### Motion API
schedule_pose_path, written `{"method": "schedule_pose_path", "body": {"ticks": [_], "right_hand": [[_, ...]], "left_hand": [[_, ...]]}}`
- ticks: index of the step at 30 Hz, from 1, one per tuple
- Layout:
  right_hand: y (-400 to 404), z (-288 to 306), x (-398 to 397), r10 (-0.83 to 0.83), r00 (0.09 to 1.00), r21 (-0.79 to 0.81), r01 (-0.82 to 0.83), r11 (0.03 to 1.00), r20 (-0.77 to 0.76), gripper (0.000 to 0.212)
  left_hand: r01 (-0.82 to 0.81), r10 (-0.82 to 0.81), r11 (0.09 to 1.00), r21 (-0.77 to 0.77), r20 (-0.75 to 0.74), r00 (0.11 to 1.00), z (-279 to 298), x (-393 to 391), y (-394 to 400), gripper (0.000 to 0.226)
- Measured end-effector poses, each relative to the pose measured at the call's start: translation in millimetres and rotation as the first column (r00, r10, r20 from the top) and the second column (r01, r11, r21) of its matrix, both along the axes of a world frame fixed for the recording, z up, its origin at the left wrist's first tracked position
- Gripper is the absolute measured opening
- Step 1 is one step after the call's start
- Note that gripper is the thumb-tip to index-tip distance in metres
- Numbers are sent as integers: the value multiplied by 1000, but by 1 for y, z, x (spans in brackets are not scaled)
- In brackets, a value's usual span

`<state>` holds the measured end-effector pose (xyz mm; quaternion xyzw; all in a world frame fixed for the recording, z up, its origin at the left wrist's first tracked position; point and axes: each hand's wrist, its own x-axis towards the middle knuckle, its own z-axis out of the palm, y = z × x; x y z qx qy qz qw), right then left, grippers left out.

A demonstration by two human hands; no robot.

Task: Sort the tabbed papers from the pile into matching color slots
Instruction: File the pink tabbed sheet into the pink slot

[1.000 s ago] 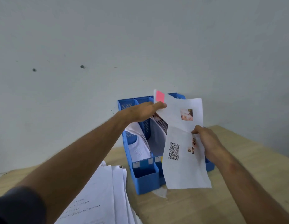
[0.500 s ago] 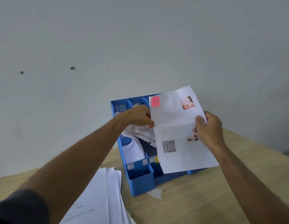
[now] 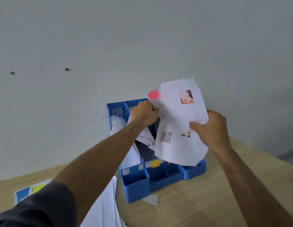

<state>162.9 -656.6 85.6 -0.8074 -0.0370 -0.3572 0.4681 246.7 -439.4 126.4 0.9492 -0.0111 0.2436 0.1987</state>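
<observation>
Blue file organizer (image 3: 192, 172), centre of frame, backed against the wall (image 3: 142, 38): no passage behind it. Leftmost slot holds curled sheets (image 3: 117, 124); next slot is packed with fanned papers (image 3: 145, 136), pushed aside by the left hand (image 3: 145, 114), with a dark gap showing just right of them. Slots further right are screened by the pink-tabbed paper (image 3: 180, 122), held over them in both hands; the right hand (image 3: 209, 128) blocks that side. Low front trays stand open from above. Paper pile (image 3: 104, 207) occupies the lower left, under the left forearm. Bare wooden tabletop (image 3: 200, 202) lies open at lower right and in front of the organizer.
</observation>
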Motion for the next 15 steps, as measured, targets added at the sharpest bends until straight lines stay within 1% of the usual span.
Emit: {"method": "schedule_pose_path", "body": {"ticks": [2, 3, 5, 6, 8, 9, 10, 12, 13, 15], "right_hand": [[6, -1, 3, -72, 990, -66, 81, 995, 121, 11], [9, -1, 4, -100, 979, -95, 118, 988, 180, 12], [18, -4, 8, -134, 950, -128, 176, 976, 281, 8], [22, -6, 10, -131, 937, -140, 185, 973, 323, 5], [33, -13, 15, -91, 924, -188, 170, 967, 371, 7], [38, -19, 18, -65, 928, -222, 155, 963, 368, 9], [42, -25, 22, -43, 936, -249, 137, 959, 348, 11], [50, -37, 29, -20, 953, -280, 109, 954, 302, 17], [54, -41, 32, -11, 959, -290, 97, 952, 284, 21], [63, -49, 33, 6, 972, -284, 63, 957, 237, 28]], "left_hand": [[72, -79, 989, -126, -51, 996, 3, 2, 3, 46], [135, -159, 965, -225, -94, 983, 6, 1, 4, 46], [232, -314, 883, -407, -147, 938, 13, -3, 6, 41], [269, -372, 843, -466, -145, 917, 18, -7, 6, 35], [326, -442, 796, -511, -122, 889, 25, -12, 8, 27], [338, -454, 790, -511, -117, 883, 27, -12, 10, 34], [341, -458, 786, -516, -114, 882, 28, -12, 11, 49], [351, -453, 765, -540, -64, 889, 26, -10, 15, 90], [367, -448, 752, -547, -16, 894, 25, -10, 16, 105], [425, -437, 758, -496, 99, 894, 24, -7, 21, 119]]}}
